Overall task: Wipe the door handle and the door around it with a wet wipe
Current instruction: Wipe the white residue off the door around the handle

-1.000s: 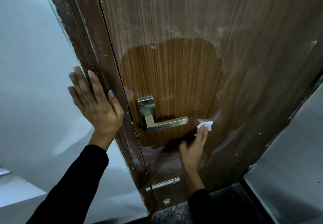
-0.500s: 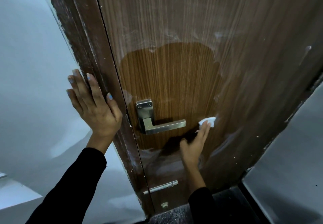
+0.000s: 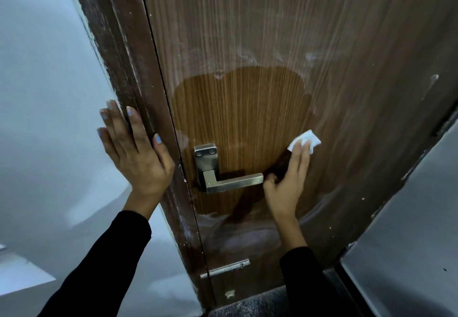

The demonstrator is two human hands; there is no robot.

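A brown wooden door (image 3: 285, 32) fills the upper middle, dusty and streaked except for a cleaner, darker orange patch (image 3: 243, 108) around the handle. The metal lever handle (image 3: 230, 181) sticks out to the right from its square plate. My right hand (image 3: 288, 180) lies flat against the door just right of the lever's tip, fingers pressing a folded white wet wipe (image 3: 304, 141) onto the patch's right edge. My left hand (image 3: 135, 153) rests open and flat across the wall and the door frame (image 3: 119, 74), left of the handle.
A pale wall (image 3: 44, 93) runs down the left. A grey panel (image 3: 409, 242) stands at the lower right beside the door's edge. A small metal latch plate (image 3: 225, 268) sits low on the door, with dark speckled floor (image 3: 250, 304) beneath.
My right hand has slid the wipe up and to the right, from just beside the lever's tip to the right edge of the cleaned patch. My left hand has stayed on the frame.
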